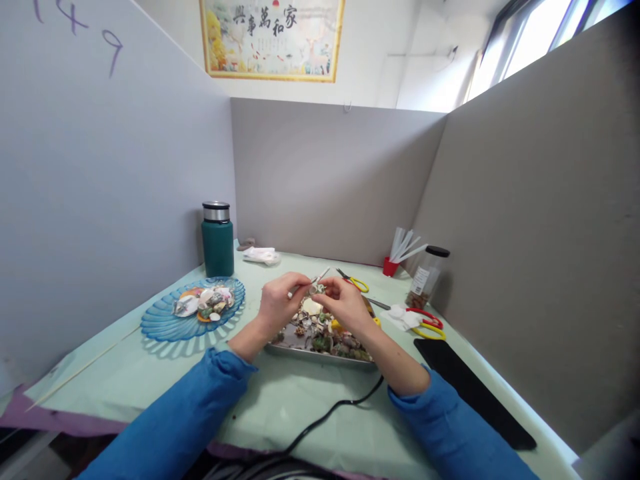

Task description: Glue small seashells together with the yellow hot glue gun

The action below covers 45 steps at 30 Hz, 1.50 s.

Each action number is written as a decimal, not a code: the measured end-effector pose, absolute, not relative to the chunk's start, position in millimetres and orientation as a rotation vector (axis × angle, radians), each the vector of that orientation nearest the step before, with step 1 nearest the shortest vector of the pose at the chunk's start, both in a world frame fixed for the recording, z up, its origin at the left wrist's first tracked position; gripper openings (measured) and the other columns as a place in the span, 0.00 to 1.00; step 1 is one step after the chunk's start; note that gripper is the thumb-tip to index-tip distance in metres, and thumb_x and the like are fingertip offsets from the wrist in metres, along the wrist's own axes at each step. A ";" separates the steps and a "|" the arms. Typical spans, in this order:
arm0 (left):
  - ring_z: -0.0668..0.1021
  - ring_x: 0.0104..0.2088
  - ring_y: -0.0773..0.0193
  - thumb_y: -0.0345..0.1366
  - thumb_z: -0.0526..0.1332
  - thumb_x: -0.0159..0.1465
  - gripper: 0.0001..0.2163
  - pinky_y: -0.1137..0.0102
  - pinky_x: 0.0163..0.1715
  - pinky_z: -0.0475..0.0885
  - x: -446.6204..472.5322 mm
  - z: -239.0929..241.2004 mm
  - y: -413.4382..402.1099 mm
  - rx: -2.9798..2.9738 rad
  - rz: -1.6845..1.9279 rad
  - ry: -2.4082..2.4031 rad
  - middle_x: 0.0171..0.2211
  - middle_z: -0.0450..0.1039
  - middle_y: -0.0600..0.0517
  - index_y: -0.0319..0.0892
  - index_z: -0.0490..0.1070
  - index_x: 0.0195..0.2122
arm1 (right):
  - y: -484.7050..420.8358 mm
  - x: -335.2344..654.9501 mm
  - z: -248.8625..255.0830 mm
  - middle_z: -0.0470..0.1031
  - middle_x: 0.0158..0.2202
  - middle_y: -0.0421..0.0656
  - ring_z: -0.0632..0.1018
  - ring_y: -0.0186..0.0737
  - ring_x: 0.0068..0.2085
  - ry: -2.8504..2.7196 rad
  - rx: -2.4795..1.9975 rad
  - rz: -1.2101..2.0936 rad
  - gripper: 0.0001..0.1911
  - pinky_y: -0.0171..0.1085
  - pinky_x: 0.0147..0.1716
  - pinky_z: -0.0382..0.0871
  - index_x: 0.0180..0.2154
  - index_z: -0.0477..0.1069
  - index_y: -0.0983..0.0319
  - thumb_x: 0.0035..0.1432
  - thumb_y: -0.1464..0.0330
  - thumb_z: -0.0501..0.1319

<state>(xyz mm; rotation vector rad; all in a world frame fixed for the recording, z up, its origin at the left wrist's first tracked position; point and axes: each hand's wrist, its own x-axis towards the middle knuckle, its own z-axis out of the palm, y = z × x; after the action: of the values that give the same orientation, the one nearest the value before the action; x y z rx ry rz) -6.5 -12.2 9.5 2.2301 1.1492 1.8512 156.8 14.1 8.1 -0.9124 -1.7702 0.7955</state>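
Observation:
Above the metal tray point(320, 357) my two hands meet, fingertips nearly touching. My left hand point(284, 303) is closed in a pinch on a thin pale stick point(323, 275) that slants up to the right. Between the fingertips of my right hand point(346, 303) is a small shell point(317, 289), partly covered by the fingers. Under the hands the tray holds many small shells point(340, 345) and a larger cream shell point(312, 307). Something yellow point(375, 323) shows behind my right wrist; its kind is hidden.
Shells lie on a blue scalloped plate point(153, 325) at left, near a green bottle point(218, 247). At right are scissors point(359, 285), red-and-yellow-handled scissors point(429, 325), a red cup point(391, 267) of translucent sticks, a jar point(425, 280) and a black mat point(470, 390). A cable point(333, 407) runs in front.

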 end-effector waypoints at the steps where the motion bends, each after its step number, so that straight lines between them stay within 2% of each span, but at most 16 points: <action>1: 0.76 0.35 0.61 0.33 0.59 0.59 0.05 0.69 0.39 0.68 -6.8 9.4 -11.7 2.250 1.844 1.138 0.32 0.76 0.49 0.45 0.75 0.32 | 14.6 156.5 7.5 0.66 0.23 0.34 0.72 0.33 0.22 -1.758 -0.911 0.814 0.16 0.32 0.22 0.65 0.38 0.68 0.62 0.47 0.63 0.64; 11: 0.76 0.38 0.59 0.34 0.59 0.60 0.06 0.66 0.42 0.69 -7.1 10.6 -12.5 2.325 1.792 1.059 0.35 0.77 0.48 0.46 0.76 0.32 | 16.1 154.4 7.1 0.66 0.22 0.33 0.72 0.32 0.23 -1.684 -0.831 0.998 0.17 0.33 0.24 0.69 0.38 0.67 0.62 0.45 0.64 0.64; 17: 0.76 0.38 0.58 0.36 0.61 0.58 0.05 0.65 0.44 0.68 -6.1 11.9 -14.1 2.224 1.782 1.012 0.35 0.78 0.47 0.48 0.77 0.31 | 14.1 154.0 7.9 0.67 0.23 0.34 0.72 0.31 0.24 -1.696 -0.804 0.978 0.14 0.33 0.25 0.71 0.36 0.67 0.62 0.46 0.66 0.64; 23: 0.76 0.38 0.57 0.36 0.64 0.56 0.04 0.63 0.45 0.68 -5.6 14.5 -15.9 2.180 1.760 0.964 0.33 0.77 0.47 0.47 0.78 0.31 | 14.0 155.1 8.1 0.67 0.24 0.35 0.72 0.32 0.25 -1.689 -0.793 0.982 0.16 0.34 0.26 0.72 0.38 0.67 0.62 0.46 0.64 0.64; 30: 0.75 0.38 0.58 0.34 0.60 0.59 0.06 0.63 0.44 0.69 -6.2 16.3 -18.9 2.312 1.759 0.950 0.34 0.77 0.46 0.46 0.76 0.35 | 13.2 155.3 9.0 0.66 0.24 0.35 0.70 0.32 0.26 -1.693 -0.765 0.984 0.16 0.33 0.26 0.71 0.38 0.67 0.62 0.47 0.64 0.65; 38: 0.73 0.46 0.55 0.36 0.62 0.57 0.12 0.63 0.46 0.70 -6.5 20.3 -18.1 2.209 1.652 0.900 0.43 0.73 0.44 0.44 0.74 0.43 | 17.5 158.9 4.7 0.66 0.25 0.36 0.70 0.33 0.26 -1.776 -0.744 0.836 0.19 0.33 0.25 0.66 0.40 0.68 0.62 0.49 0.58 0.64; 45: 0.74 0.43 0.59 0.34 0.59 0.60 0.13 0.67 0.43 0.71 -9.9 21.7 -14.6 2.302 1.586 0.887 0.43 0.70 0.44 0.43 0.73 0.46 | 17.2 158.6 4.9 0.66 0.26 0.36 0.70 0.33 0.27 -1.804 -0.702 0.844 0.18 0.32 0.25 0.65 0.40 0.68 0.62 0.51 0.59 0.64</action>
<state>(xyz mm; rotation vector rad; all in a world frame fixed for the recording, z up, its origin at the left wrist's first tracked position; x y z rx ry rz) -9.9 -14.6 21.7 2.3022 0.8867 1.5862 158.6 17.2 4.9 -0.7022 -1.8038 0.8440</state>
